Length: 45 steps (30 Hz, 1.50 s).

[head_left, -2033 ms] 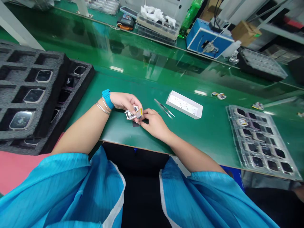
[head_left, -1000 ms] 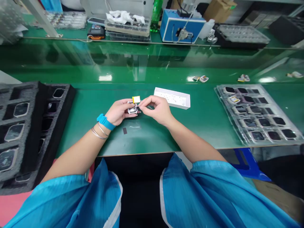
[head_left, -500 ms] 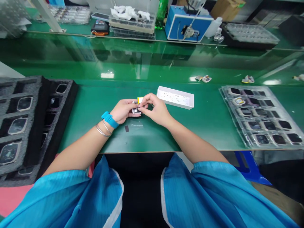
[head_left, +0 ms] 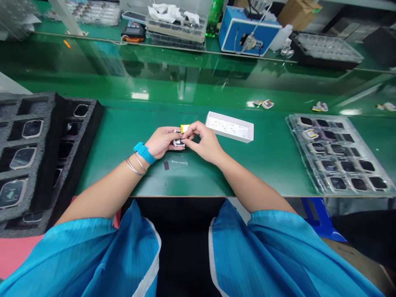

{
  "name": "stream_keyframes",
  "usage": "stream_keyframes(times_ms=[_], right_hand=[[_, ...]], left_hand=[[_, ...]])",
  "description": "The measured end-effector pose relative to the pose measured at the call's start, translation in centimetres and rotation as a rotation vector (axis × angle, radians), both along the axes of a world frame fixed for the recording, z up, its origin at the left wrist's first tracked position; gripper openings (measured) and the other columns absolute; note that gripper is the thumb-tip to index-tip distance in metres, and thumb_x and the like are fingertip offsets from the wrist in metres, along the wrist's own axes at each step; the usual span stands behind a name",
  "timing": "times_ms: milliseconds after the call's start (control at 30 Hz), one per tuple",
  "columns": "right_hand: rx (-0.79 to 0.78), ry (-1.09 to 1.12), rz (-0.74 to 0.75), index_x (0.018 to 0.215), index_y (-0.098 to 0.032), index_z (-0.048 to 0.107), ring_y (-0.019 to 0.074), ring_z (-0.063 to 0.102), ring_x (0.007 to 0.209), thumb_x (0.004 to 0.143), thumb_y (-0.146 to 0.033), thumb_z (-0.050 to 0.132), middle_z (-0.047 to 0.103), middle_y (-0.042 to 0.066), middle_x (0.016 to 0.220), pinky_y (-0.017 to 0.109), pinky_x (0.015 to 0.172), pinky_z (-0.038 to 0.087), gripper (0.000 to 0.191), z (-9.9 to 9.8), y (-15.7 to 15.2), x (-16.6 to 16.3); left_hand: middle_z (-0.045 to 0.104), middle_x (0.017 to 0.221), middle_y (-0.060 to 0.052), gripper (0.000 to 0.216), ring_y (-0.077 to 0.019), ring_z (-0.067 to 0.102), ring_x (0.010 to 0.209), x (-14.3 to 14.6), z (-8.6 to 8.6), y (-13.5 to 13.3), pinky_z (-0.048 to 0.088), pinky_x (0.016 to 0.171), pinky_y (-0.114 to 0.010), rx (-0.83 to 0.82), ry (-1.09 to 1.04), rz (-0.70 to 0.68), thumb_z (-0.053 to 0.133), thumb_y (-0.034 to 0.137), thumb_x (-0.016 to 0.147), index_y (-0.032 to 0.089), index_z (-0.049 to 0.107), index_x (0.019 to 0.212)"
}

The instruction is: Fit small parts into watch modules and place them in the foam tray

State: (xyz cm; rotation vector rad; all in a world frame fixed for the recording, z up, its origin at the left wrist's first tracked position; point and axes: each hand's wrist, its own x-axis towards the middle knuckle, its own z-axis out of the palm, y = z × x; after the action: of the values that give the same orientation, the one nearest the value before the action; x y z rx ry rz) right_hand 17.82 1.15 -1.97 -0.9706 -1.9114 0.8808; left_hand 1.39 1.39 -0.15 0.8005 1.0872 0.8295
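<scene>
My left hand (head_left: 161,141) is closed round a small silver watch case (head_left: 178,142), held just above the green bench (head_left: 123,136). My right hand (head_left: 204,143) pinches a small yellow-taped part (head_left: 185,128) at the top of that case, its fingertips meeting those of the left hand. A blue band and thin bracelets circle my left wrist. On the bench just under the hands lie a small black strip (head_left: 166,165) and a clear scrap of film (head_left: 179,162).
A shallow white box (head_left: 230,126) of tiny parts sits right of the hands. A clear blister tray (head_left: 338,153) of watch parts lies far right. Black foam trays (head_left: 37,144) with watch cases stand at left. A blue device (head_left: 247,35) and stacked trays line the back bench.
The view swung from tilted to square-on. Both hands lifted the case off the bench two seconds ago and have held it nearly still since. The tweezers are out of sight.
</scene>
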Motion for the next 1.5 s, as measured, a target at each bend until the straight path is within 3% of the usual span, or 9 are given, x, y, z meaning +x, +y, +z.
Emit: stream_keyframes(times_ms=[133, 267, 367, 467, 567, 767, 1067, 1267, 1500], right_hand=[[0.129, -0.168, -0.062, 0.085, -0.02, 0.053, 0.0187, 0.057, 0.085, 0.08, -0.012, 0.061, 0.061, 0.003, 0.085, 0.036, 0.084, 0.047, 0.012, 0.3, -0.6, -0.3], [0.224, -0.271, -0.209, 0.097, -0.019, 0.056, 0.026, 0.05, 0.11, 0.076, -0.016, 0.068, 0.056, 0.009, 0.107, 0.042, 0.097, 0.042, 0.024, 0.4, -0.6, -0.3], [0.035, -0.138, -0.263, 0.108, -0.02, 0.054, 0.0244, 0.052, 0.108, 0.068, -0.027, 0.078, 0.053, 0.009, 0.117, 0.04, 0.092, 0.046, 0.046, -0.1, 0.5, 0.3], [-0.275, 0.045, -0.172, 0.096, -0.019, 0.058, 0.0176, 0.059, 0.085, 0.073, -0.038, 0.073, 0.063, 0.004, 0.096, 0.033, 0.079, 0.049, 0.034, -0.8, 1.8, 1.0], [-0.35, 0.137, -0.157, 0.08, -0.018, 0.06, 0.0154, 0.061, 0.073, 0.077, -0.039, 0.068, 0.064, 0.002, 0.078, 0.031, 0.074, 0.049, 0.024, -1.0, 2.1, 1.0], [-0.101, 0.125, -0.235, 0.082, -0.019, 0.061, 0.0158, 0.064, 0.077, 0.081, -0.034, 0.066, 0.067, 0.001, 0.083, 0.031, 0.077, 0.051, 0.016, -0.2, 0.8, 0.3], [0.235, -0.119, -0.247, 0.086, -0.02, 0.065, 0.0175, 0.064, 0.083, 0.089, -0.027, 0.062, 0.071, 0.002, 0.086, 0.034, 0.084, 0.046, 0.008, -0.6, 0.3, -0.2], [0.557, -0.387, -0.219, 0.081, -0.021, 0.068, 0.0179, 0.06, 0.078, 0.094, -0.025, 0.054, 0.072, 0.002, 0.081, 0.039, 0.087, 0.038, 0.02, -0.8, 0.2, -0.3], [0.508, -0.478, -0.137, 0.086, -0.024, 0.072, 0.0204, 0.056, 0.092, 0.095, -0.024, 0.055, 0.073, 0.002, 0.1, 0.044, 0.091, 0.034, 0.019, -0.6, 0.2, -0.2]], left_hand=[[0.067, 0.073, -0.005, 0.008, -0.0111, 0.062, 0.059, 0.0, -0.2, -0.1, 0.058, 0.056, -0.022, 0.005, -0.008, 0.018, 0.065, 0.007, 0.076, 0.009, 0.07, 0.081], [0.07, 0.082, -0.008, 0.014, -0.0136, 0.065, 0.063, -0.1, -0.7, 0.0, 0.059, 0.057, -0.024, 0.017, -0.024, 0.023, 0.07, 0.009, 0.072, 0.01, 0.072, 0.087], [0.07, 0.081, -0.009, 0.021, -0.0165, 0.068, 0.066, -0.1, -0.7, 0.1, 0.059, 0.056, -0.024, 0.024, -0.023, -0.006, 0.069, 0.009, 0.072, 0.011, 0.072, 0.093], [0.071, 0.083, -0.01, 0.022, -0.0195, 0.07, 0.068, -0.1, -0.6, 0.1, 0.059, 0.058, -0.026, 0.017, -0.021, -0.025, 0.066, 0.009, 0.074, 0.011, 0.071, 0.096], [0.072, 0.091, -0.011, 0.023, -0.0209, 0.071, 0.073, -0.2, -0.5, 0.1, 0.06, 0.063, -0.028, 0.004, -0.058, -0.053, 0.065, 0.009, 0.074, 0.01, 0.07, 0.097], [0.071, 0.097, -0.009, 0.042, -0.0217, 0.072, 0.086, -0.5, -0.6, 0.1, 0.059, 0.075, -0.025, 0.022, -0.16, -0.174, 0.067, 0.0, 0.065, 0.012, 0.067, 0.106], [0.069, 0.076, -0.008, 0.019, -0.0175, 0.069, 0.061, 0.2, -0.6, 0.1, 0.057, 0.056, -0.023, 0.004, -0.018, -0.069, 0.061, 0.004, 0.077, 0.008, 0.068, 0.095], [0.069, 0.083, -0.009, 0.025, -0.0152, 0.067, 0.072, -0.2, -0.4, 0.4, 0.06, 0.072, -0.028, -0.088, -0.187, -0.002, 0.054, 0.003, 0.078, 0.006, 0.07, 0.097], [0.07, 0.091, -0.011, 0.026, -0.0162, 0.068, 0.081, -0.9, -1.3, 0.8, 0.058, 0.083, -0.031, -0.079, -0.303, 0.007, 0.057, 0.005, 0.082, 0.005, 0.067, 0.105]])
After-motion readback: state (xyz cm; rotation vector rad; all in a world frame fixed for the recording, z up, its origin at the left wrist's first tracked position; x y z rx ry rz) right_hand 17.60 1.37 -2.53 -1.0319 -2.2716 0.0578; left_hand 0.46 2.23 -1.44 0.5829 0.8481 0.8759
